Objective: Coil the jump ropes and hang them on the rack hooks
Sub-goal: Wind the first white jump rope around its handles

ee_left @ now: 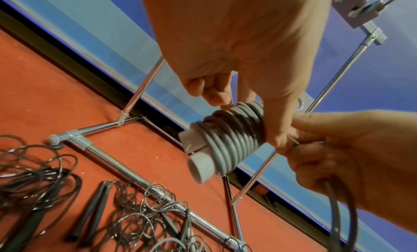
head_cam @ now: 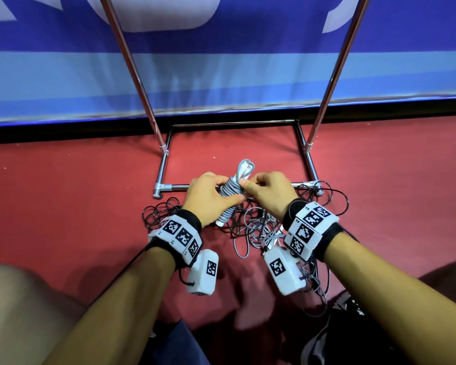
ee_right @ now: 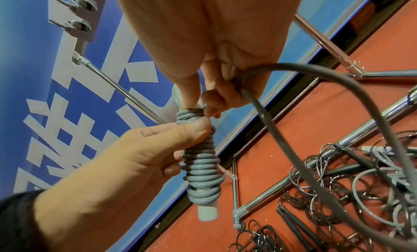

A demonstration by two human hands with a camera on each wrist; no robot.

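A grey jump rope (head_cam: 229, 193) is wound in tight turns round its two white handles (ee_left: 199, 165). My left hand (head_cam: 211, 193) grips the middle of this bundle (ee_right: 203, 175), thumb across the turns. My right hand (head_cam: 263, 189) pinches the rope at the bundle's upper end, and the loose grey cord (ee_right: 282, 131) loops out from its fingers. A small loop of rope (head_cam: 245, 167) sticks up above both hands. The chrome rack (head_cam: 304, 146) stands just behind. Its hooks (ee_left: 361, 6) show high up in the wrist views, with nothing on them.
Tangled thin ropes (head_cam: 256, 227) and black handles (ee_left: 94, 207) lie on the red floor at the rack's front base bar (head_cam: 174, 186). Two chrome uprights (head_cam: 132, 67) rise before a blue banner wall (head_cam: 221, 75). My knee (head_cam: 16, 299) is lower left, a dark bag (head_cam: 353, 327) lower right.
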